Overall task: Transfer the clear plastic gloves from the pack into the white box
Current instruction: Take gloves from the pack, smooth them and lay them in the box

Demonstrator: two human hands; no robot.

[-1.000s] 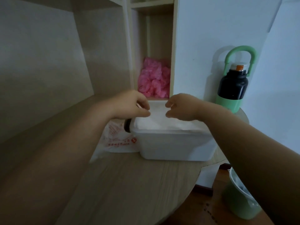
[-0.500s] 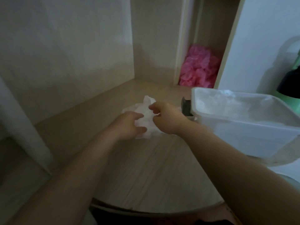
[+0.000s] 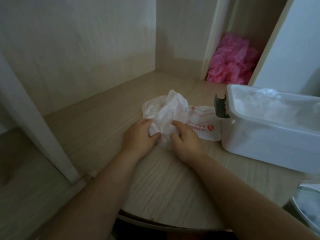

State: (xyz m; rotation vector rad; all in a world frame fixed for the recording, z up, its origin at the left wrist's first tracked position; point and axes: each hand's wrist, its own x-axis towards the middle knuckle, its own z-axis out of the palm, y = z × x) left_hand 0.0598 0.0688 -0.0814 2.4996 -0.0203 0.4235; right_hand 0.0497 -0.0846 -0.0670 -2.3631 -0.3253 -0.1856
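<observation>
Now the hands are no longer over the white box (image 3: pixel 268 141), where they were a second ago; they have come down to a loose bunch of clear plastic gloves (image 3: pixel 166 111) on the desk (image 3: pixel 155 184). Crumpled gloves already lie inside the box, so I judge that one load is delivered and the next is being gathered. The left hand (image 3: pixel 138 134) holds the bunch from 9 o'clock and the right hand (image 3: pixel 186 139) from 3 o'clock. Their fingers (image 3: pixel 180 124) are curled and pinch the thin plastic. The bunch lies partly on the red-printed pack (image 3: pixel 202 125), and the box stands at 3 o'clock, just beside it.
</observation>
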